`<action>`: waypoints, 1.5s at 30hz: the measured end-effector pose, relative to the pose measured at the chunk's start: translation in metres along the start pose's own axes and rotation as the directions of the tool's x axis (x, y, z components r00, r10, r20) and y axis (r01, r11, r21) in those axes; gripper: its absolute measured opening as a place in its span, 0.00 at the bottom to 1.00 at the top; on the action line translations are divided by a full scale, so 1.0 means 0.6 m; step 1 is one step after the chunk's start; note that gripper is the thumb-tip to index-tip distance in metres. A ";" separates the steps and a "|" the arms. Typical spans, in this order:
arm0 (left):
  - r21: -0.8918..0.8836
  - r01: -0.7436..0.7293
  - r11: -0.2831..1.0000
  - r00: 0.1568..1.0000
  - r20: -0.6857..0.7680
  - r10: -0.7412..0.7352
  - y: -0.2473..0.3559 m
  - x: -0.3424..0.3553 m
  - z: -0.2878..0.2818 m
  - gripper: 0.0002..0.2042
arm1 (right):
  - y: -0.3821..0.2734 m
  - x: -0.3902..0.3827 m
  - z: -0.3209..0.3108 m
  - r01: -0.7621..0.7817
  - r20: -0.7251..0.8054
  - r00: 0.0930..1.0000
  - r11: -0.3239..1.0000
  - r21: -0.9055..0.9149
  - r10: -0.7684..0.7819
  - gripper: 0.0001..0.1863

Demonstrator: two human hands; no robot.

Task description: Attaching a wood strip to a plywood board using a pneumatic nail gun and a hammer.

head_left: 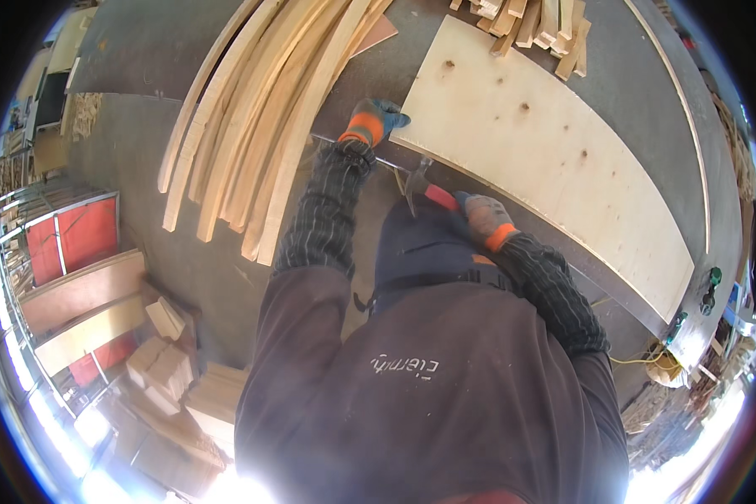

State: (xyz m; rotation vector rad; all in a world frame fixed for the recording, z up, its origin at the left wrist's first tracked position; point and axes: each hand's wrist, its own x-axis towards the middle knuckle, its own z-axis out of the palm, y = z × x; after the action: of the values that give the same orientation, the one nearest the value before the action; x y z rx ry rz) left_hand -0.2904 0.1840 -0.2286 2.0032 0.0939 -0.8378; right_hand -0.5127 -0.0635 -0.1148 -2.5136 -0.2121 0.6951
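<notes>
My left hand, in a blue glove with an orange cuff, grips the left corner of a pale plywood board that has a curved far edge and a few dark knots. My right hand, in a grey glove with an orange cuff, is closed on a hammer with a red handle, held just below the board's near edge. The hammer's head is beside the metal edge under the board. Long curved wooden strips lie to the left of my left hand.
Short wood offcuts are piled beyond the board. A thin strip lies at the right, near green tools and a yellow cord. At lower left stand red panels, curved boards and stacked wooden pieces.
</notes>
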 end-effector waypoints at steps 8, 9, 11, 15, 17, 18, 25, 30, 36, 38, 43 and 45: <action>-0.013 0.074 0.997 0.997 0.029 -0.074 -0.001 0.007 0.004 0.20 | -0.002 0.001 -0.006 -0.016 0.075 0.997 1.000 0.004 0.016 0.13; -0.024 0.078 0.997 0.996 0.043 -0.077 0.000 0.006 0.003 0.20 | -0.002 0.002 -0.006 0.013 0.070 0.997 1.000 0.010 -0.013 0.12; -0.020 0.083 0.996 0.995 0.059 -0.081 0.003 0.006 0.001 0.21 | 0.000 0.005 -0.001 -0.002 0.022 1.000 1.000 0.002 0.002 0.13; -0.026 0.107 0.994 0.992 0.064 -0.105 0.004 0.003 -0.002 0.21 | 0.002 0.008 0.012 0.023 -0.019 1.000 0.999 0.024 -0.023 0.13; -0.022 0.107 0.994 0.993 0.060 -0.106 0.005 0.001 -0.002 0.21 | 0.001 0.009 0.012 0.004 -0.015 1.000 0.999 0.033 -0.003 0.13; -0.009 0.105 0.994 0.993 0.050 -0.105 0.006 0.000 -0.002 0.21 | 0.000 0.009 0.011 -0.018 -0.020 1.000 1.000 0.026 0.018 0.13; -0.002 0.137 0.991 0.989 0.055 -0.136 0.014 -0.002 -0.002 0.21 | -0.017 0.004 -0.004 -0.051 0.023 0.999 0.996 0.068 0.049 0.12; 0.040 0.033 0.999 0.999 0.019 -0.034 -0.003 0.006 -0.001 0.20 | -0.003 0.000 0.005 -0.039 0.018 0.999 0.992 0.122 0.037 0.14; 0.153 -0.081 0.985 0.988 0.140 0.059 -0.008 0.013 -0.011 0.17 | 0.019 -0.028 0.019 0.045 0.061 0.997 0.997 0.063 -0.049 0.15; -0.016 -0.001 1.000 0.999 0.054 0.001 -0.009 -0.006 -0.007 0.15 | 0.019 -0.050 0.011 0.023 0.061 0.998 0.989 0.147 -0.033 0.15; 0.039 -0.005 0.999 1.000 -0.021 0.006 0.017 -0.038 -0.007 0.14 | 0.028 -0.150 -0.021 -0.075 0.001 0.997 0.953 0.295 0.078 0.16; 0.294 -0.136 0.946 0.958 -0.206 0.201 0.029 -0.062 0.003 0.23 | 0.043 -0.203 -0.024 -0.191 0.038 0.981 0.928 0.321 0.189 0.19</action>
State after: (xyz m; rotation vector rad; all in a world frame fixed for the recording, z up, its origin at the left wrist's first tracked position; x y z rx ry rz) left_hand -0.3130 0.1824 -0.1945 2.3316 -0.0659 -0.5233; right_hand -0.6090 -0.1260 -0.0647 -2.2322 0.1377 0.7466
